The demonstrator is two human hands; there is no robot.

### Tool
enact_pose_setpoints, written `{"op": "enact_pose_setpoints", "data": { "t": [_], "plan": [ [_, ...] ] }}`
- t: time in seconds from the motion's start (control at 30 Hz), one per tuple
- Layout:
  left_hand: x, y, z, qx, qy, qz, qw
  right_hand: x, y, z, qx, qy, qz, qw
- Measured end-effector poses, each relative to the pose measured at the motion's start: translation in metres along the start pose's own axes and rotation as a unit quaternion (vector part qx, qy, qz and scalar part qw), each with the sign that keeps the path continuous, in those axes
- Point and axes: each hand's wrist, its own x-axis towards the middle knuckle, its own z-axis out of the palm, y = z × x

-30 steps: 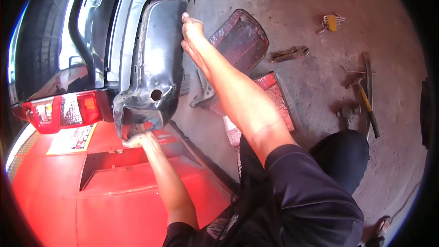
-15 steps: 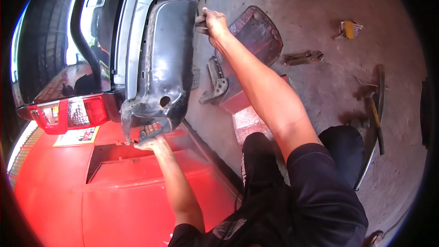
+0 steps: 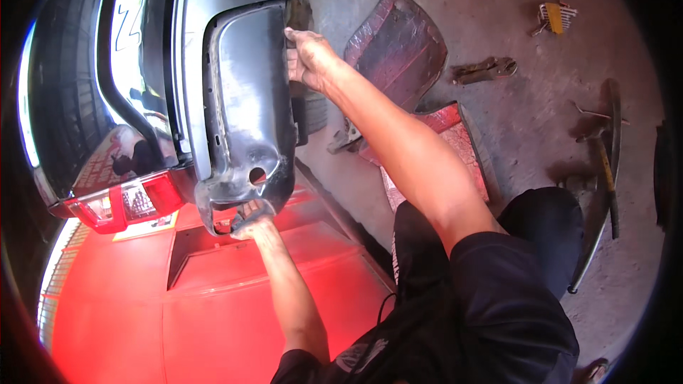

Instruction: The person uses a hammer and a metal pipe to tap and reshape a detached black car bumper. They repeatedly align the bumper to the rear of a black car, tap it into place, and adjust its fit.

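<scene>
A dark grey bumper section (image 3: 257, 92) with a round hole near its lower end lies along the rear of a black vehicle (image 3: 60, 99). My right hand (image 3: 309, 60) is closed on its outer right edge, the fingertips partly hidden behind it. At the lower end, my left hand (image 3: 252, 219) grips the bumper's rim beside an opening, with some fingers showing inside. A red and clear tail light (image 3: 128, 203) sits just left of that end. Along the bumper's left side runs a narrow gap next to the grey panel (image 3: 198, 64).
A red vehicle panel (image 3: 235, 313) fills the lower left. On the concrete floor to the right are a dark seat-like piece (image 3: 398, 50), a red-edged mat-like piece (image 3: 462, 142), a rusty metal part (image 3: 484, 70), a yellow wrench holder (image 3: 555, 18) and a hammer (image 3: 606, 163).
The bumper's lower end has come closer to the tail light. Both hands have moved with it and keep their hold. My view has shifted slightly, so floor items appear farther right.
</scene>
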Motion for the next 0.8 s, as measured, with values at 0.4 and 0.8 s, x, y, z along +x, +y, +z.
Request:
{"op": "enact_pose_setpoints", "data": {
  "t": [0.4,0.8],
  "plan": [
    [-0.003,0.009,0.015,-0.069,0.017,0.006,0.997,0.004,0.026,0.044,-0.018,0.215,-0.181,0.96],
    [-0.016,0.006,0.012,-0.055,0.045,0.0,0.997,0.001,0.021,0.021,-0.012,0.143,-0.12,0.982]
  ]
}}
